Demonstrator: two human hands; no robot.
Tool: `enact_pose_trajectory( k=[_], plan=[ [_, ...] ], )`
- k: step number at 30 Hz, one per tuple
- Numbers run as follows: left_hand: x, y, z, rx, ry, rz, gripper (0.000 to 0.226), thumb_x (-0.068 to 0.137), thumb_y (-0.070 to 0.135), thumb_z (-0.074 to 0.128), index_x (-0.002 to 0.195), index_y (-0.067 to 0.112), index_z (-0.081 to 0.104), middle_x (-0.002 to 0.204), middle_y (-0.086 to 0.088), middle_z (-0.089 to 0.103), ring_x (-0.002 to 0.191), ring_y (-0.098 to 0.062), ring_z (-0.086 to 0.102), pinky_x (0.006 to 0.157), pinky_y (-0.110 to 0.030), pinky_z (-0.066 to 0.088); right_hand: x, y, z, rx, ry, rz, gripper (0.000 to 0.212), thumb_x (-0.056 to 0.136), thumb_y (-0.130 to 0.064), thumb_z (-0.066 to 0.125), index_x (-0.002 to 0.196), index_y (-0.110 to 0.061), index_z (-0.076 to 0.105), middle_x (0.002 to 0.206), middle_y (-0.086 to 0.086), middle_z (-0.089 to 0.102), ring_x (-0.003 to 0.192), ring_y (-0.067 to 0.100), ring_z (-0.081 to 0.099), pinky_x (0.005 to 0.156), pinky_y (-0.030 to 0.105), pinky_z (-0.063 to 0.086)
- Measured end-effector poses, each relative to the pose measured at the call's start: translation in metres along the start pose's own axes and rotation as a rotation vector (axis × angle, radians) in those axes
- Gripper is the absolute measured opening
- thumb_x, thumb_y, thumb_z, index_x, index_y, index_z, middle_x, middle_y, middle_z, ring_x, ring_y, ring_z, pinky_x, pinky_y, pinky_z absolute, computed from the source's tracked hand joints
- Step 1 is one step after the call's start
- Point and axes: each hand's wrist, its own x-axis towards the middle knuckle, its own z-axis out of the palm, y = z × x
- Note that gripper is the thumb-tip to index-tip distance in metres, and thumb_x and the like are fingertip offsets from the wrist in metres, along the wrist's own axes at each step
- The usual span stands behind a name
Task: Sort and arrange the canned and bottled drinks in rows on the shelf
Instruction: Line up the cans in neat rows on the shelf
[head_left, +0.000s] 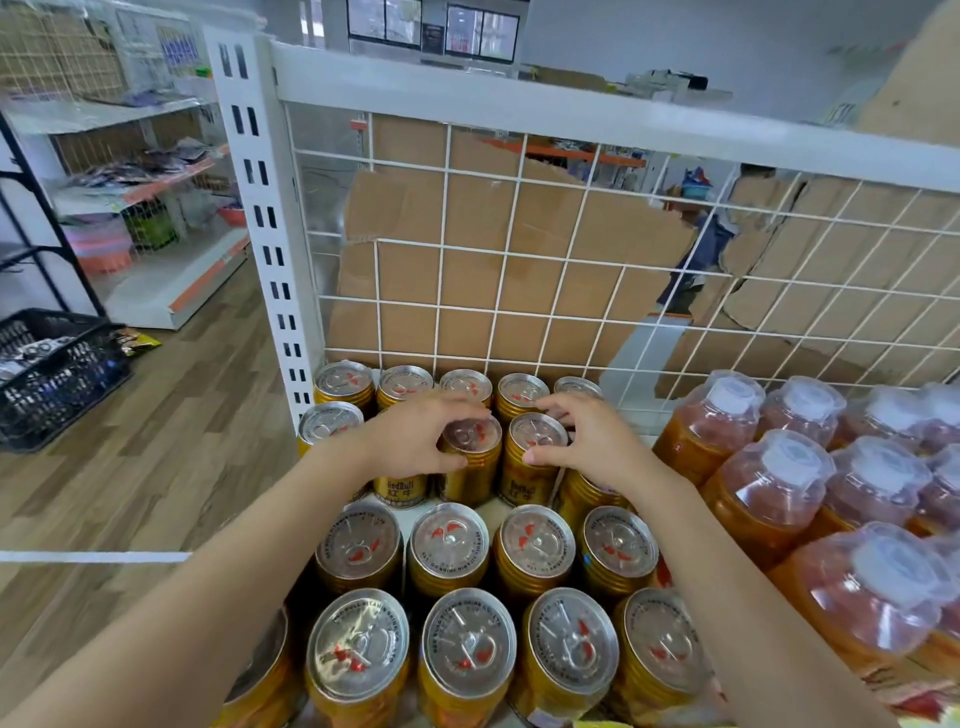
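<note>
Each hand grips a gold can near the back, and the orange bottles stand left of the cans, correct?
No: the head view shows the orange bottles right of the cans, not left. The left hand and right hand do each grip a gold can near the back.

In shot now, 2 arms bare to the frame's edge, left forearm (234, 561) and right forearm (727, 571), ending in bare left hand (415, 441) and right hand (587, 441).
</note>
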Motion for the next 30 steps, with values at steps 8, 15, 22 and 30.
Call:
enact_pose_trajectory(
  k=[8,15,22,30],
  plan=[
    [-0.001,-0.008,0.013,-0.105,0.122,-0.07,0.068,0.08,0.036,0.071,0.139,0.025,0.04,0.146,0.003,0.038,0.136,-0.015,0.031,0.107,-0.027,0.025,-0.005,0.006,0.011,0.11,0.09,-0.022,0.058,0.073,-0.038,0.075,0.125,-0.029,0.051,0.127,-0.006,0.053,0.117,0.014,0.05,0.098,0.042,0.045],
    [0.0,-0.005,0.014,-0.116,0.218,-0.12,0.073,0.07,0.042,0.077,0.134,0.022,0.047,0.137,0.001,0.046,0.128,-0.015,0.039,0.093,-0.02,0.029,-0.006,0.007,0.012,0.145,0.116,-0.06,0.054,0.073,-0.033,0.076,0.122,-0.029,0.054,0.115,-0.015,0.051,0.109,0.005,0.048,0.097,0.035,0.045],
    [-0.002,-0.012,0.014,-0.223,0.148,-0.083,0.071,0.075,0.033,0.076,0.137,0.027,0.043,0.141,0.006,0.046,0.132,-0.012,0.038,0.11,-0.034,0.03,-0.003,0.015,0.017,0.177,0.132,-0.068,0.055,0.07,-0.035,0.078,0.119,-0.034,0.053,0.114,-0.017,0.056,0.108,0.006,0.053,0.091,0.036,0.048],
    [-0.001,-0.009,0.019,-0.154,0.233,-0.146,0.064,0.07,0.043,0.077,0.127,0.027,0.052,0.13,0.006,0.052,0.122,-0.012,0.045,0.099,-0.04,0.041,-0.002,0.018,0.018,0.167,0.146,-0.088,0.056,0.072,-0.036,0.077,0.122,-0.032,0.053,0.122,-0.015,0.056,0.108,0.002,0.051,0.091,0.028,0.046]
  ],
)
